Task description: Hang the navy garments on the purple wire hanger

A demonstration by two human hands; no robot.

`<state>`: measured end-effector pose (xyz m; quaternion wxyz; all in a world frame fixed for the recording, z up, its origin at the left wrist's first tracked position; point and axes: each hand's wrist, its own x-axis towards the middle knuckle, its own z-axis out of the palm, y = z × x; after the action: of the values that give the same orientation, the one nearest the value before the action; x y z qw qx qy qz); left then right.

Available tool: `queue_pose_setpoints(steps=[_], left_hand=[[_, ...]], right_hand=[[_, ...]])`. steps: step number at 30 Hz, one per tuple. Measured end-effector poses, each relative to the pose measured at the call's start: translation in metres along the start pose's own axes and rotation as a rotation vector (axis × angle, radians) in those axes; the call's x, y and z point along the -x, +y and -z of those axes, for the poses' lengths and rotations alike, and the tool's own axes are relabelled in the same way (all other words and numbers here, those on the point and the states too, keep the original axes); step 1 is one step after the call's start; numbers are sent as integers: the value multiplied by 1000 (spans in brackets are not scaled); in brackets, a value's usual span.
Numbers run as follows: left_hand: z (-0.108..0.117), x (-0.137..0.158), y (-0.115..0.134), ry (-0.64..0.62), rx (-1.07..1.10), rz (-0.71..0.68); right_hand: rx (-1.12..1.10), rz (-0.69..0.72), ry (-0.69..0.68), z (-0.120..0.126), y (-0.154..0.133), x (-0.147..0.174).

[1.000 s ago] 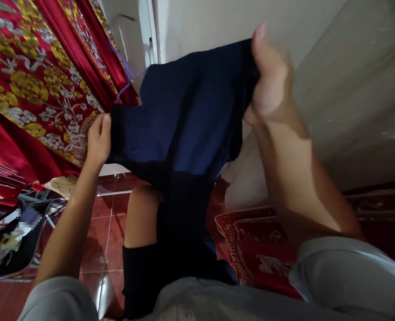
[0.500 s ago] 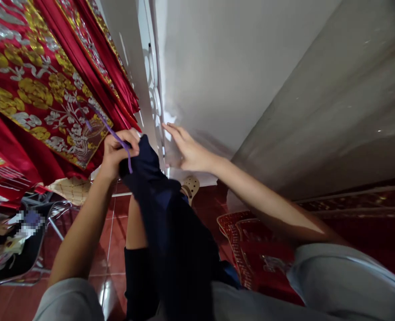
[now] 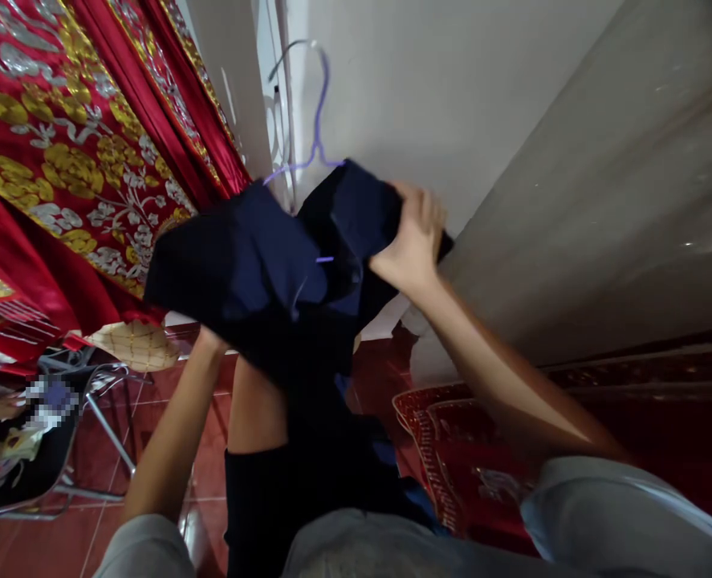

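A dark navy collared shirt (image 3: 277,265) hangs spread out in front of me on a purple wire hanger (image 3: 318,104). The hanger's hook stands up above the collar, its tip bare metal. At the shirt's right shoulder, my right hand (image 3: 412,241) is closed on the cloth, thumb toward the collar and fingers over the shoulder. Only the wrist and the base of my left hand (image 3: 212,341) show below the shirt's left side. Its fingers are hidden behind the fabric. The lower part of the shirt drapes down over my legs.
Red cloth with gold and silver flowers (image 3: 72,160) hangs at the left, beside a pale panel with cut-out scrolls (image 3: 280,120). A chair (image 3: 30,490) heaped with items stands lower left. A grey wall (image 3: 452,96) rises ahead, with red embroidered fabric (image 3: 482,457) at lower right.
The shirt has opened out from a bunched, sideways hang to face me, its hanger now upright. My right hand has come from free air onto the shoulder; my left has gone behind the cloth.
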<state>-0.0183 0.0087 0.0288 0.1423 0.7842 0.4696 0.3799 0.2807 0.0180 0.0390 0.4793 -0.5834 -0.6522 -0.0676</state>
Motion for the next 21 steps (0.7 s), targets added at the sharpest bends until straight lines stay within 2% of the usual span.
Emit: queue_pose_setpoints(steps=[1, 4, 6, 8, 11, 13, 14, 15, 17, 18, 19, 21], left_hand=[[-1, 11, -2, 21, 39, 14], [-14, 33, -4, 80, 387, 94], [-27, 39, -4, 148, 557, 186], [-39, 41, -4, 251, 627, 316], [-52, 50, -4, 428, 752, 551], [-57, 60, 0, 536, 875, 682], [-60, 65, 2, 583, 953, 745], [-63, 70, 5, 617, 1034, 798], [-69, 79, 11, 655, 1180, 871], [-72, 82, 13, 657, 1233, 891], [-74, 85, 16, 655, 1270, 904], [-77, 90, 19, 670, 1293, 924]], right_hand=[[12, -49, 33, 6, 1, -8], [15, -118, 47, 15, -5, -29], [15, -74, -4, 20, -13, -37], [19, 18, -90, 27, -21, -37], [-34, 176, -215, 35, -31, -23], [-183, 242, -195, 28, -39, -2], [-283, 219, -141, 19, -43, 12], [-389, 149, -74, 5, -49, 28], [-556, -176, 21, -28, -60, 67], [-640, -368, -13, -46, -65, 88], [-724, -554, -120, -62, -69, 109], [-778, -668, -228, -83, -73, 144]])
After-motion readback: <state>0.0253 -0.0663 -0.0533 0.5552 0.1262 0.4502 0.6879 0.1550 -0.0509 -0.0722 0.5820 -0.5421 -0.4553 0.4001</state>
